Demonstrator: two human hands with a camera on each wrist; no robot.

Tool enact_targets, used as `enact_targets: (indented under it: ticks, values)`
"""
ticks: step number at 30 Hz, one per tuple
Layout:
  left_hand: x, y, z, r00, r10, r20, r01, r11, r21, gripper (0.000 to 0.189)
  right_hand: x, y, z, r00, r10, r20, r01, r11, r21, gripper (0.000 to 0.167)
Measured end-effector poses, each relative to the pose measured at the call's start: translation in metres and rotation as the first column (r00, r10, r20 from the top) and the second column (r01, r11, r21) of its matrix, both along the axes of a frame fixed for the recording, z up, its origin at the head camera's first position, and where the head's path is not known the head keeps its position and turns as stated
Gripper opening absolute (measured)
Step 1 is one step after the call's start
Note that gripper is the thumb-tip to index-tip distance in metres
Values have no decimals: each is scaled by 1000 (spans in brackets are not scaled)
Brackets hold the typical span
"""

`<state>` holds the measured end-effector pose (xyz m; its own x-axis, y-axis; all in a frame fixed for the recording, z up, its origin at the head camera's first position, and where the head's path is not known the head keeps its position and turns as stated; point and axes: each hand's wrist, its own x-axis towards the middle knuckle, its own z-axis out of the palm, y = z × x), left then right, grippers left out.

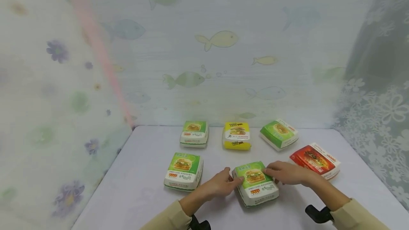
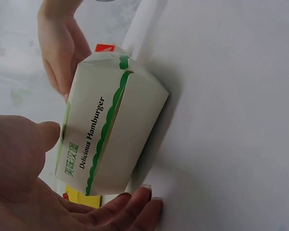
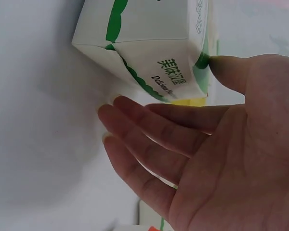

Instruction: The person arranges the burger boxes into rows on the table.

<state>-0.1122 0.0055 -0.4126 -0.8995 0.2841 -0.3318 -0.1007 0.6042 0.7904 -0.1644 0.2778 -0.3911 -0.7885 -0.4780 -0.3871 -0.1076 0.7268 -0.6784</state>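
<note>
A green-and-white hamburger box (image 1: 255,182) sits at the front of the table between my two hands. My left hand (image 1: 222,184) is at its left side, the thumb touching the top edge. In the left wrist view its other fingers (image 2: 135,207) spread loosely beside the box's lower edge. On the other side, my right hand (image 1: 289,173) lays its thumb on the top edge. The right wrist view shows its fingers (image 3: 144,134) loosely extended below a box corner, several tips apart from the cardboard. The box's underside is hidden.
Another green-and-white box (image 1: 183,171) stands to the left. Behind are a green box (image 1: 194,134), a yellow box (image 1: 236,136) and a tilted green box (image 1: 279,135). A red box (image 1: 315,160) lies near my right forearm. Patterned curtains (image 1: 207,63) surround the white table (image 1: 137,180).
</note>
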Motion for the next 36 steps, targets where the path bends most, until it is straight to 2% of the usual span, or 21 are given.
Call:
enact_targets:
  ticks: [6, 11, 14, 17, 22, 27, 36]
  values:
    - [-6, 0, -3, 1000, 12, -19, -13, 1000, -18, 70, 9, 3, 1, 1000, 1, 10, -1, 1000, -1, 42]
    - [-8, -1, -3, 999, 31, 23, -32, 997, 70, 59, 12, 4, 1, 999, 28, 40, -25, 997, -72, 36]
    - [-8, 1, -3, 998, 33, 60, -41, 990, 134, 53, 12, 4, 0, 998, 22, 64, -14, 994, -110, 35]
    - [-8, 1, -2, 996, 39, 79, -52, 986, 161, 50, 13, 2, -2, 996, 17, 85, -5, 989, -145, 35]
    - [-9, -5, 2, 997, 62, 51, -69, 987, 142, 50, 12, -6, -2, 996, 27, 90, -8, 980, -198, 36]
    - [-11, -13, 7, 996, 85, 9, -85, 989, 120, 50, 10, -19, -3, 997, 5, 73, 10, 979, -202, 38]
    - [-14, -18, 4, 990, 133, -50, -130, 990, 49, 50, 6, -37, -8, 997, -27, 77, 42, 979, -199, 38]
